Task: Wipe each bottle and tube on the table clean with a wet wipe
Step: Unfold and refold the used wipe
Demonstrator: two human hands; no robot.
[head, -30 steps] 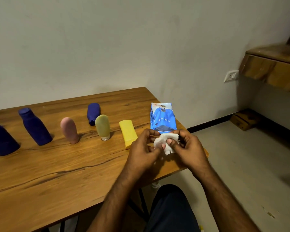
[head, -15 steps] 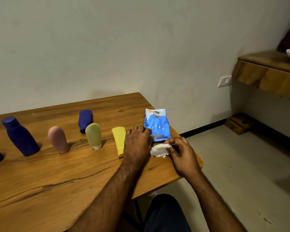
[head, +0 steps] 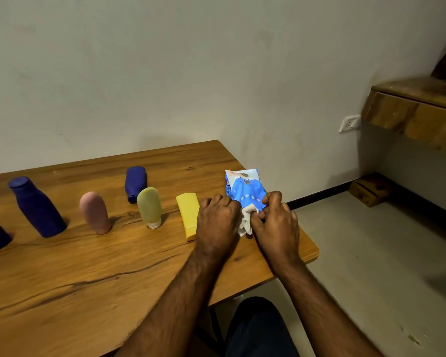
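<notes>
Between your hands, the wet wipe (head: 246,219) is pinched by left hand (head: 218,222) and right hand (head: 277,222), presumably being unfolded beside the yellow tube (head: 189,215).

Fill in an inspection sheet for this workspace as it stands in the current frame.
Surface: wooden table, grain cracks visible.
Job's things: white wet wipe; blue wipes packet; dark blue bottle; pink tube, green tube upright; yellow tube, small dark blue tube lying.
Clutter: nothing seen.
Grippers: left hand and right hand both hold the wipe.
Cables: nothing seen.
Surroundings: wall socket, wooden shelf, wooden block on floor.
</notes>
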